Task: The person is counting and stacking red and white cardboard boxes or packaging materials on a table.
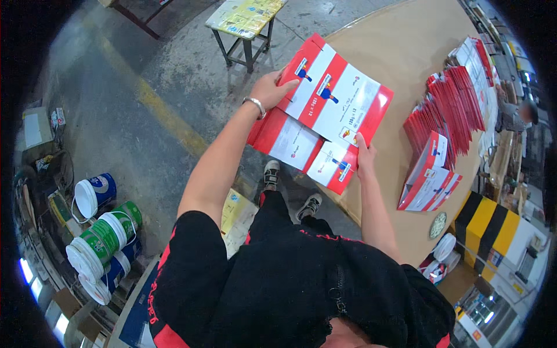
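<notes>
A red and white printed cardboard carton (pixel 347 95), folded nearly flat with loose flaps, is held up in front of me at a tilt. My left hand (pixel 271 91) grips its upper left edge, with the thumb on the printed face. At the lower right edge, my right hand (pixel 365 155) pinches the board near the flaps. The carton is above the gap between the floor and the near-left edge of the brown table (pixel 400 64). On the table to the right lie a fanned stack of folded cartons (pixel 449 107) and another partly opened carton (pixel 429 180).
A small stool (pixel 246 20) stands on the concrete floor ahead. Several paint-type buckets (pixel 103 240) are at the left. A yellow-and-black striped block (pixel 484 226) sits right of the table, and a small patterned round object (pixel 438 225) lies at its edge. Another person (pixel 516 116) is at the far right.
</notes>
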The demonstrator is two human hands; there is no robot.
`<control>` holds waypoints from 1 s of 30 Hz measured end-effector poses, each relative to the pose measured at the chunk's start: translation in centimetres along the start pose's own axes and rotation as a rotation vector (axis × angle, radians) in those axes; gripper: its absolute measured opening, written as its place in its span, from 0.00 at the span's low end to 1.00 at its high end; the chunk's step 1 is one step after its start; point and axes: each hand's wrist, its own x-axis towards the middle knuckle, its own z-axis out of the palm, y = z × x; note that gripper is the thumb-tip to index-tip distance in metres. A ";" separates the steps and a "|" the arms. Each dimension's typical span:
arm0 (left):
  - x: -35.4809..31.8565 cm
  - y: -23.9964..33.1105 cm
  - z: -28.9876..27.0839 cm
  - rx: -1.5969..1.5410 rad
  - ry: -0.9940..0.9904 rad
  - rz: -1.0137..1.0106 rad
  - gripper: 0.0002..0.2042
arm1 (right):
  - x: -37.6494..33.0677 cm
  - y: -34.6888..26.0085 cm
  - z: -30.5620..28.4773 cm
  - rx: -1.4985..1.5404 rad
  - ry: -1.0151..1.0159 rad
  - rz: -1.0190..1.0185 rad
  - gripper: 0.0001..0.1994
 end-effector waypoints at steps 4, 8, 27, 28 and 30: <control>2.7 -3.9 0.9 0.122 -0.162 0.007 0.31 | 0.0 -0.7 0.8 -0.178 0.097 -0.017 0.18; 3.5 -4.6 0.5 0.016 -0.267 0.020 0.27 | -0.5 -2.5 -0.2 -0.202 -0.116 -0.011 0.22; 4.0 -0.9 1.2 0.023 -0.300 -0.094 0.19 | 0.0 -0.8 2.1 -0.221 0.005 -0.191 0.31; 4.0 -1.1 1.2 0.073 -0.274 -0.043 0.18 | 0.2 0.1 1.6 -0.201 0.040 -0.201 0.31; 4.2 -3.6 1.9 0.252 -0.139 0.117 0.21 | 0.4 1.2 1.3 -0.762 0.168 -0.380 0.38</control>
